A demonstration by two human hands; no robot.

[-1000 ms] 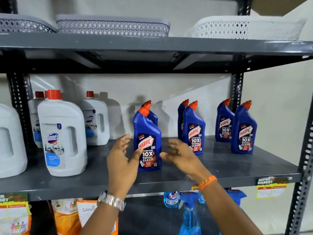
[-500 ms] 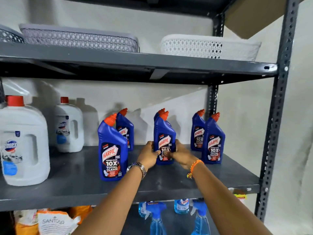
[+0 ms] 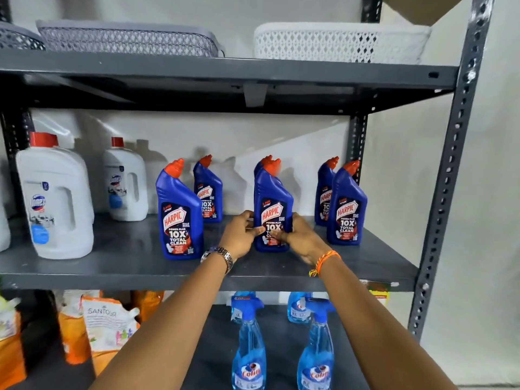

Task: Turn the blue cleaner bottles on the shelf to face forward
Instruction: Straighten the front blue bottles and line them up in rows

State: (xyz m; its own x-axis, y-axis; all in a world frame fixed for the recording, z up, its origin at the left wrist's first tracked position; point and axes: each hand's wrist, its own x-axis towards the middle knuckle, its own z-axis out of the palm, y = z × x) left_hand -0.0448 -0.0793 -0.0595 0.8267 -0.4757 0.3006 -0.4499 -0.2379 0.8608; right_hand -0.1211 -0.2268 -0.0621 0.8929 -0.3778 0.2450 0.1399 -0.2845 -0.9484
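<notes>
Several blue cleaner bottles with orange caps stand on the grey middle shelf [image 3: 135, 263]. The front middle bottle [image 3: 272, 198] shows its label, and both hands grip its lower part: my left hand [image 3: 239, 235] on its left side, my right hand [image 3: 302, 237] on its right. Another bottle's cap peeks out directly behind it. The front left bottle [image 3: 178, 212] and the one behind it [image 3: 208, 190] show their labels. At the right, a front bottle [image 3: 347, 205] partly hides a rear one [image 3: 325, 190].
White jugs with red caps [image 3: 56, 201] stand at the shelf's left. Baskets [image 3: 337, 42] sit on the shelf above. Below are blue spray bottles [image 3: 249, 344] and orange pouches [image 3: 107, 330]. A perforated steel upright [image 3: 450, 170] bounds the right side.
Both hands left the front left bottle and moved right to the front middle bottle, which they now grip. The view shifted right and came closer.
</notes>
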